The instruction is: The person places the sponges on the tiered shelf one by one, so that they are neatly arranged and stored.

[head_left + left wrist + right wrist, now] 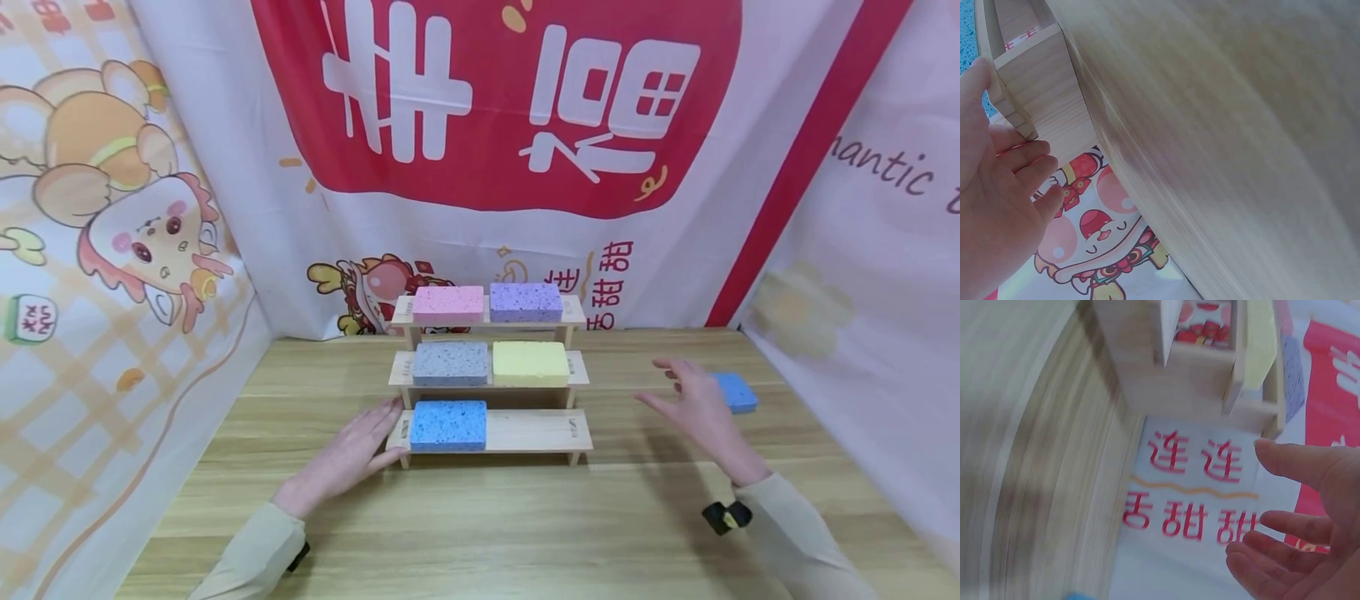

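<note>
A three-tier wooden stand (525, 431) holds coloured sponges. My left hand (352, 450) grips the left end of its lowest shelf, thumb at the front and fingers at the back; the left wrist view shows the board end (1013, 112) between them. A speckled blue sponge (448, 425) lies on that shelf's left half. Above it are a grey sponge (450, 364) and a yellow sponge (530, 364), then a pink sponge (448, 305) and a purple sponge (526, 302). My right hand (701, 408), fingers spread and holding nothing, hovers beside another blue sponge (737, 392), partly hiding it.
The stand is on a wood-grain table (480, 533). Printed cloth hangs behind it (495, 108) and along both sides, close to the table's edges. The lowest shelf's right half is bare wood.
</note>
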A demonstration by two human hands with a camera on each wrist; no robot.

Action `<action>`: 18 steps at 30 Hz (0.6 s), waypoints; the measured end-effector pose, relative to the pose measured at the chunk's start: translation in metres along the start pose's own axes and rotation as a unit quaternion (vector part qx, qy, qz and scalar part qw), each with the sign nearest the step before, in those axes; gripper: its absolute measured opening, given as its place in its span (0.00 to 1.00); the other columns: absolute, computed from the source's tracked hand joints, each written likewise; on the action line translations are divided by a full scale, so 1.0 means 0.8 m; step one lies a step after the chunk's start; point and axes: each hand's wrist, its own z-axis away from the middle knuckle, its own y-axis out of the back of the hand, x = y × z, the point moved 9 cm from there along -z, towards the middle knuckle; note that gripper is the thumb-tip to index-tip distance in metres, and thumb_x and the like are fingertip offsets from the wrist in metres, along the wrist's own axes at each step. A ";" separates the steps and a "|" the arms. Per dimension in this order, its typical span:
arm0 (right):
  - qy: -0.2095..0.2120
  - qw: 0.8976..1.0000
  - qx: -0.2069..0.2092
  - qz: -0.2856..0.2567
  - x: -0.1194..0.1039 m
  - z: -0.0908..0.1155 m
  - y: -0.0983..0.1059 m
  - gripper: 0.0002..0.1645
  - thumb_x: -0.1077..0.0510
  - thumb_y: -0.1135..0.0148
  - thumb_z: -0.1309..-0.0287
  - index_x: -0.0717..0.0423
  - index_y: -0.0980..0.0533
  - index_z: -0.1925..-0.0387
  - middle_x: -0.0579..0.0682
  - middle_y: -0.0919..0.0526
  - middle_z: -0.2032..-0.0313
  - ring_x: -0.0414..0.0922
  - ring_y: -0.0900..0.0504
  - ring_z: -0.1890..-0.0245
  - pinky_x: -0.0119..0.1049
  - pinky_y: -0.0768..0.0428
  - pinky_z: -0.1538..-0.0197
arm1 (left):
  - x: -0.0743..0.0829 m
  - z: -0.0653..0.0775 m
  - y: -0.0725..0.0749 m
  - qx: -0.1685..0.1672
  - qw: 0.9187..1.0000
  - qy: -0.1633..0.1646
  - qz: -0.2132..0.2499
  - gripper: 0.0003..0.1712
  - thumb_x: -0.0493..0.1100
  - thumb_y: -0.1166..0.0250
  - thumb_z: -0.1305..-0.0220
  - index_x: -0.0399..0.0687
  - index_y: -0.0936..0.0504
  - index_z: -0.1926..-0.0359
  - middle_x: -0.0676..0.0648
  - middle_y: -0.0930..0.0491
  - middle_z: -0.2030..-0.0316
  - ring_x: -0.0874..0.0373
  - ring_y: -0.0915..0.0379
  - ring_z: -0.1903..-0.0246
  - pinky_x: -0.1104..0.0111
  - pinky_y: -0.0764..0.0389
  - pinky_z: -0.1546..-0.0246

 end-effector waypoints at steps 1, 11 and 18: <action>0.005 1.000 0.003 0.006 0.006 -0.001 0.002 0.32 0.59 0.22 0.54 0.71 0.23 0.49 0.71 0.18 0.55 0.64 0.18 0.59 0.58 0.15 0.58 | 0.000 0.000 0.000 0.000 1.000 0.000 0.000 0.45 0.62 0.46 0.29 0.34 0.43 0.26 0.36 0.44 0.25 0.39 0.43 0.27 0.46 0.41 0.25; 0.053 0.997 -0.046 0.015 0.078 -0.008 0.008 0.35 0.59 0.22 0.56 0.69 0.25 0.46 0.69 0.19 0.51 0.65 0.20 0.53 0.62 0.19 0.53 | 0.001 0.001 0.000 0.002 1.000 -0.002 -0.002 0.44 0.61 0.45 0.29 0.34 0.43 0.26 0.35 0.43 0.26 0.38 0.42 0.27 0.46 0.40 0.25; 0.061 0.994 -0.092 0.014 0.136 -0.001 0.011 0.36 0.61 0.23 0.54 0.72 0.26 0.44 0.71 0.19 0.50 0.66 0.22 0.50 0.59 0.22 0.51 | 0.001 0.000 0.001 0.003 1.000 -0.004 -0.008 0.45 0.61 0.44 0.29 0.34 0.43 0.26 0.35 0.43 0.26 0.39 0.42 0.27 0.47 0.41 0.25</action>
